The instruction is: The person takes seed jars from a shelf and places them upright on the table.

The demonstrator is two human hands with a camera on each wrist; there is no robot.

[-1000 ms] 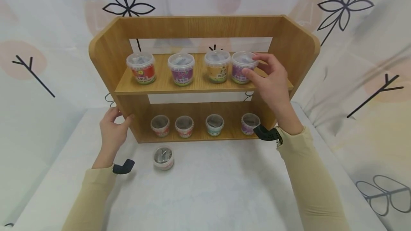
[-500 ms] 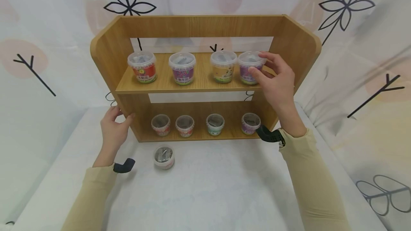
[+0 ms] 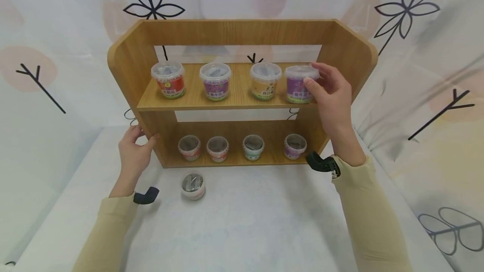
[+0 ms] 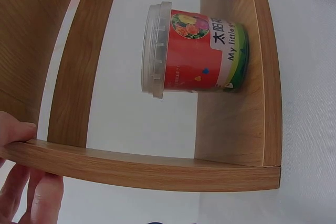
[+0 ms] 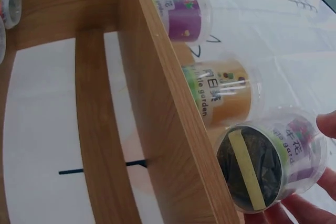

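Note:
My right hand (image 3: 334, 95) pinches a purple-labelled plastic cup (image 3: 296, 89) with a clear lid, at the right end of the upper shelf. In the right wrist view this purple cup (image 5: 281, 161) shows its dark underside with a yellow strip, and its base reaches past the board's front edge. A yellow-labelled cup (image 3: 265, 82) stands just left of it, a small gap between. My left hand (image 3: 134, 150) grips the left side panel of the wooden rack (image 3: 242, 106), thumb on the inner side and fingers outside, as the left wrist view also shows.
Farther left on the upper shelf stand another purple-labelled cup (image 3: 215, 83) and a red-labelled cup (image 3: 169, 81). Several smaller cups line the lower shelf, among them a teal one (image 3: 253, 147). A small lidded cup (image 3: 193, 186) stands on the white table in front.
My right hand has moved right with the purple cup, latterly toward the shelf's front. The yellow cup has also shifted right, and a gap now separates the two. The left hand stays put.

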